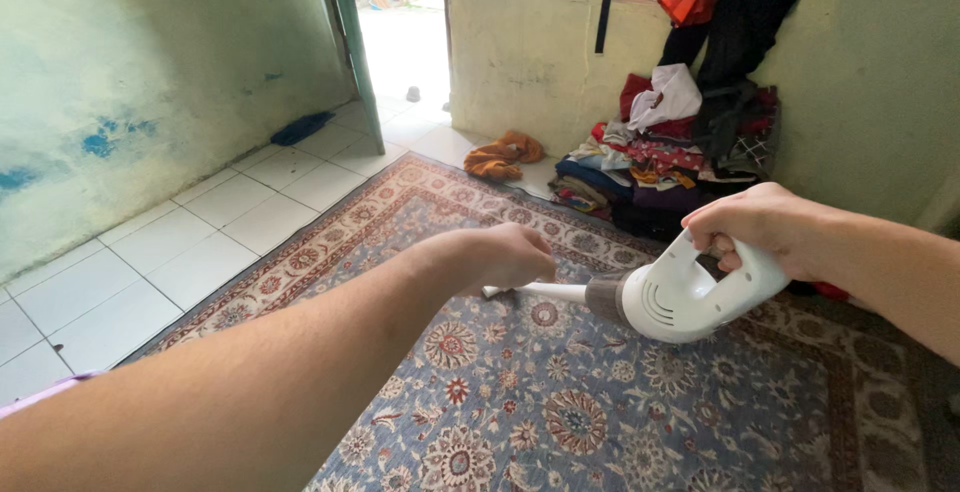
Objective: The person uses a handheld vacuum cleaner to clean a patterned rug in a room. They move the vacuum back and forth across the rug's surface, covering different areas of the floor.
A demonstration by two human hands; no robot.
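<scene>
Handheld vacuum (690,297) held over the patterned rug (600,412), nozzle pointing left.

Right hand (755,227) was closed around the white vacuum's loop handle, gripping it from above at right of centre. Vacuum's long axis ran roughly level, left-right across the view, body at right, thin white nozzle (535,291) at left, tip low near the rug surface. Left hand (505,255) was curled into a loose fist at the nozzle tip; whether it pinched the nozzle or only touched it could not be told, fingers hidden behind the knuckles. Beyond lay a pile of folded clothes (660,162) against the wall, an orange cloth (503,156) on the floor tiles (230,242), and an open doorway (405,42) at back.
</scene>
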